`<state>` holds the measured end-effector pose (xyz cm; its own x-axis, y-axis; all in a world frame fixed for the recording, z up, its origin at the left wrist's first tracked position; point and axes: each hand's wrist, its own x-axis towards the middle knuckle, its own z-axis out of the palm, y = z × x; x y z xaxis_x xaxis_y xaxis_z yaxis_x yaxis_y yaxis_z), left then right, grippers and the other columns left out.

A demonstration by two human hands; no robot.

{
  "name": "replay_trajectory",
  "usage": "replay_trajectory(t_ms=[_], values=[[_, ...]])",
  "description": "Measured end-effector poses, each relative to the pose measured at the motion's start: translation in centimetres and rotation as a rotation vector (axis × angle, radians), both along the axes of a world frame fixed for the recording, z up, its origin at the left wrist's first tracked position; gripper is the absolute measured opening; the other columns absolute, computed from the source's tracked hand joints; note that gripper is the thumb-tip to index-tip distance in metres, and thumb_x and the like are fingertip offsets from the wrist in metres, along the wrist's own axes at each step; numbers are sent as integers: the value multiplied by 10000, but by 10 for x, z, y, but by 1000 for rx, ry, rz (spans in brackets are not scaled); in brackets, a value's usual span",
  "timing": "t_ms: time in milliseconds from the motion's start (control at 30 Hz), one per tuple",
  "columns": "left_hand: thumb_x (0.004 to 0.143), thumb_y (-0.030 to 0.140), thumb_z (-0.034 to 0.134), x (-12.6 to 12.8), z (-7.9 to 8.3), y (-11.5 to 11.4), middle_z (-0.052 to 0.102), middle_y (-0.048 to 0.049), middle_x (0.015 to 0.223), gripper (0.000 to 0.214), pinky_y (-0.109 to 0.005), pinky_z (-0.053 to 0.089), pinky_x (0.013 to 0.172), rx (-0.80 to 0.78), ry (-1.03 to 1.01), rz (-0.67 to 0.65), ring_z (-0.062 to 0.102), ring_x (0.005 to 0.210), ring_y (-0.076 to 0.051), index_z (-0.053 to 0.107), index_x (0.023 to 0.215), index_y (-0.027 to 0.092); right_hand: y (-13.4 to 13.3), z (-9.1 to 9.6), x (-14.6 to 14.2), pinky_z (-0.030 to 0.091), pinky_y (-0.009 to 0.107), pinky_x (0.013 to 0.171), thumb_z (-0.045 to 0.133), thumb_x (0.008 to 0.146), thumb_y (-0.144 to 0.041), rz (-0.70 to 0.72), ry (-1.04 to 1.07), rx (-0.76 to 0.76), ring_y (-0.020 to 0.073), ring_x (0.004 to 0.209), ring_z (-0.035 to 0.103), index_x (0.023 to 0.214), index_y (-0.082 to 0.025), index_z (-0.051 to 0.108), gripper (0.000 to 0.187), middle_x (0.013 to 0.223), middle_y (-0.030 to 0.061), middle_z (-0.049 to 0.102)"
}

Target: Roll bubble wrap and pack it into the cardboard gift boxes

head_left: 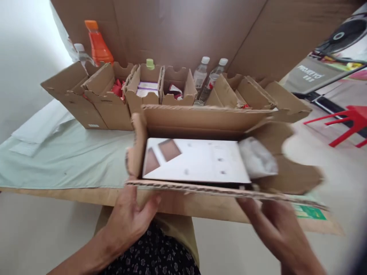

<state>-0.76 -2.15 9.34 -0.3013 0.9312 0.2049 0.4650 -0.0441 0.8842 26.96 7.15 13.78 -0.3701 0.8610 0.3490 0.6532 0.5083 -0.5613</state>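
Note:
An open cardboard box (197,122) sits at the near edge of the table. Inside it lies a flat white package (197,160) with brown patches, and a crumpled whitish wrapped item (256,158) at its right end. My left hand (130,217) is under the box's near left corner, fingers curled against the cardboard. My right hand (276,225) is under the near right edge, blurred by motion, fingers up against the box flap.
A row of open cardboard boxes (114,99) stands behind, holding red packets, white boxes and clear bottles (200,74). An orange bottle (97,44) stands at the back left. A pale green cloth (65,156) covers the table. A red chair (346,122) stands at right.

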Motion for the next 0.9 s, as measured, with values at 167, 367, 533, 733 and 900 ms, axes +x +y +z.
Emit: replay_trajectory(t_ms=[167,367,533,733,900], values=[[897,362,678,-19,-23,-16,715,-80,1173,438,-510,538,1084,-92,-6,146,663,1217,-317,581,1311,257,10,-23,-35,552,372,623,514,1018,-567,49,89,-137,224,649,615,1100,-218,725,416,805,49,707],[902,333,611,-2,-25,23,731,-91,1079,249,-354,578,660,-109,41,12,698,924,-267,629,1122,216,8,-46,-8,532,357,595,515,1020,-521,-50,127,-138,239,632,635,966,-228,747,377,742,43,703],[828,240,572,19,-18,87,721,-77,1192,488,-301,490,526,-69,-10,-242,513,566,-123,575,1316,236,-19,-71,26,574,482,874,614,966,-519,-364,95,-7,382,1060,692,1190,-222,735,391,1022,107,753],[780,189,540,13,-12,161,725,-54,1034,500,-397,540,725,-127,34,-411,643,792,-239,626,1271,233,-34,-89,38,534,543,1020,700,829,-697,-565,75,41,420,1243,620,1400,-201,614,761,1264,155,695],[867,294,601,18,-21,154,606,-119,1436,638,-501,558,942,-66,23,-294,645,1171,-317,468,1490,265,-5,-101,66,626,419,772,767,753,-699,-452,162,-34,324,863,735,953,-231,764,509,832,76,743]])
